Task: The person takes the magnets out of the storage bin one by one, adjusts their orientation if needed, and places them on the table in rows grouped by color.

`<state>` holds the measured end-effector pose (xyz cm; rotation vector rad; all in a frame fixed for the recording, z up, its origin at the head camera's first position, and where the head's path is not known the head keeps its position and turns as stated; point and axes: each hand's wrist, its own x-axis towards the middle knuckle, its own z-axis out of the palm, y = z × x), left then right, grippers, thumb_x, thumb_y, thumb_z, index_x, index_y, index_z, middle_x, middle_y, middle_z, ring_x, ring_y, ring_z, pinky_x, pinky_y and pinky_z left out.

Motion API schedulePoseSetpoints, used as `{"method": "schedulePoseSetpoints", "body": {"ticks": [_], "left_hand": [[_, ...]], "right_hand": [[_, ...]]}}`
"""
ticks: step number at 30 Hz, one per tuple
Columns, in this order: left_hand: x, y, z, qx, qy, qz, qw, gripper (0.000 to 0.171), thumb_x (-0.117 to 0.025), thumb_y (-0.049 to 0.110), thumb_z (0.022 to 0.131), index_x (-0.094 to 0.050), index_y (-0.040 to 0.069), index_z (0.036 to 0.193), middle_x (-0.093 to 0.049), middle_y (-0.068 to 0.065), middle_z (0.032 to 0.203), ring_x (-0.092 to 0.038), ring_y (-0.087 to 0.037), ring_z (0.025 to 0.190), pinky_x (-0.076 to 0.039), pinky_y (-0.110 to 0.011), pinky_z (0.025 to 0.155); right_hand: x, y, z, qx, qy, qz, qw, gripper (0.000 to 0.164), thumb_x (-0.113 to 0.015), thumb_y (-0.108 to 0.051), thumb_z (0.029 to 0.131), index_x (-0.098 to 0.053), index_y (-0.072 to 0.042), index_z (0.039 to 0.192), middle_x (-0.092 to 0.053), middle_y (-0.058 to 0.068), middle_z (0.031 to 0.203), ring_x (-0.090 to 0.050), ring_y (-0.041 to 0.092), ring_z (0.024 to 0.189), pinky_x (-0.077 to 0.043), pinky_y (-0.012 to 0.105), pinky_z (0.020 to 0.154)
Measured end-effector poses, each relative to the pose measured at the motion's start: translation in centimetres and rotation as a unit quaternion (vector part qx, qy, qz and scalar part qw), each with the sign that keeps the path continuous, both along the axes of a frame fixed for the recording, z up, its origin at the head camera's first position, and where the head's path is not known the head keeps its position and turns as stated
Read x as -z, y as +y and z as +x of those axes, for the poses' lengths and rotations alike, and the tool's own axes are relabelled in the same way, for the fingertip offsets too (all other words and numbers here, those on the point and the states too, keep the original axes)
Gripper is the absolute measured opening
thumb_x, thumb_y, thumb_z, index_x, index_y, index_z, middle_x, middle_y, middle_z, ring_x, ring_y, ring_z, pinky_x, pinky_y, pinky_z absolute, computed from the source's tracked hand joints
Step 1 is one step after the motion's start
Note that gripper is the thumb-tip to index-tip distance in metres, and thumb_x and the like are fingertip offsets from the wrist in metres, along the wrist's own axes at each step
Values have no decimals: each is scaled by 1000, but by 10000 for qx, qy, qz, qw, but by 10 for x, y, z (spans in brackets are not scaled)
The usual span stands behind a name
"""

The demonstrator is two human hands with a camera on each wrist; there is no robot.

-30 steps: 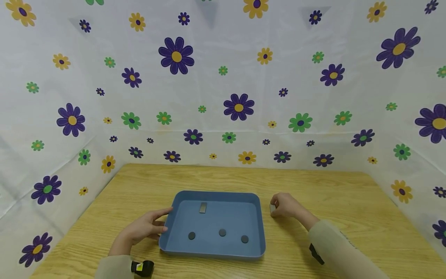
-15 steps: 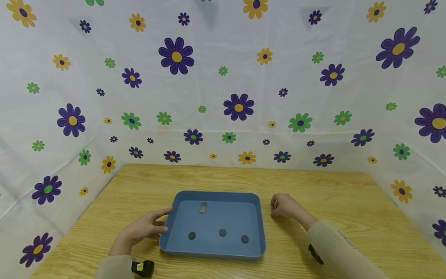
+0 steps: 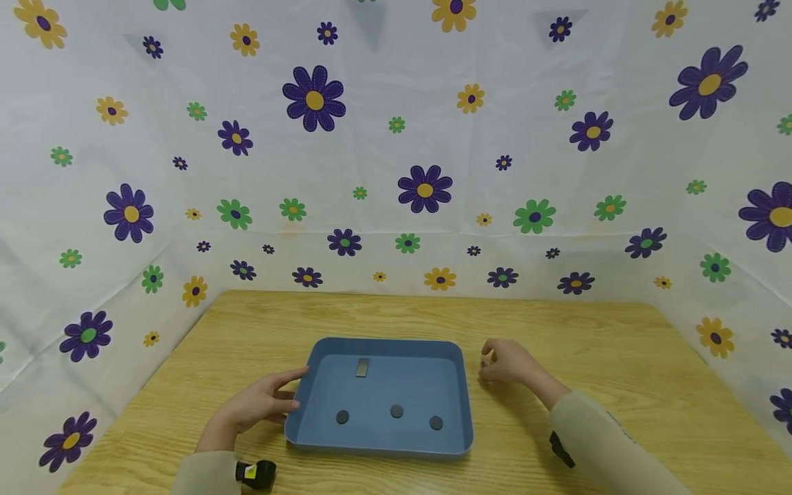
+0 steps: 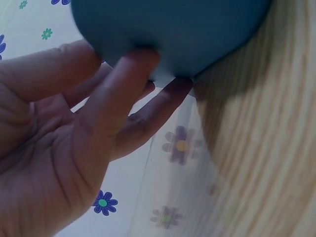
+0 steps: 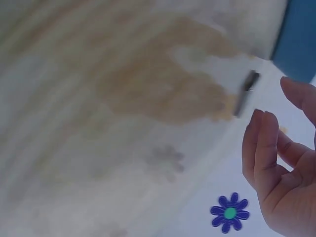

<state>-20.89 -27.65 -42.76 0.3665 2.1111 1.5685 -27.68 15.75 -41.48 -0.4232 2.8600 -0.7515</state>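
Observation:
A shallow blue tray [image 3: 396,447] stands on the wooden table. Inside it lie a small silver rectangular plate [image 3: 361,368] toward the back and three dark round discs [image 3: 397,411] toward the front. My left hand [image 3: 262,402] rests against the tray's left end, its fingertips on the outer wall with the fingers spread. Right of the tray, my right hand [image 3: 509,361] hovers low over the table, thumb and fingers parted. In the right wrist view a small grey metal piece [image 5: 248,88] sits on the table just beyond those fingertips, apart from them.
The glossy wooden table [image 3: 588,357] extends on both sides of the tray and behind it. White cloth [image 3: 396,151] printed with flowers rises along its back and sides. A black wrist camera [image 3: 256,474] sits at my left cuff.
My right hand's fingers have spread and let go of the pale metal piece they were pinching. The left hand and the tray have stayed in place.

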Motion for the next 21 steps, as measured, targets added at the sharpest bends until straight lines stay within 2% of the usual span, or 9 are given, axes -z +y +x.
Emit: {"method": "schedulePoseSetpoints", "body": {"ticks": [7,10,21], "left_hand": [[-2,0,-1,28,31,60,10000,65,-51,5,89,-12,-2,140,-5,-32,140,-33,-47,117,-48,-42,75],[-2,0,-1,26,56,44,10000,65,-51,5,89,-12,-2,140,-4,-32,140,-31,-47,118,-48,-42,75],[0,0,-1,74,25,-8,10000,66,-52,6,88,-12,-2,140,-4,-32,140,-30,-48,118,-48,-43,75]], "right_hand": [[-21,-5,-2,-99,357,-110,9993,35,-68,-15,75,-58,5,101,-59,15,89,-55,28,81,-46,39,68],[-29,-9,0,-118,374,-165,9991,35,-68,-16,75,-58,4,102,-59,15,90,-55,28,81,-46,39,67],[-36,-35,-2,-417,650,-379,9963,33,-70,-16,74,-59,1,100,-60,12,89,-56,26,81,-47,37,67]]}}
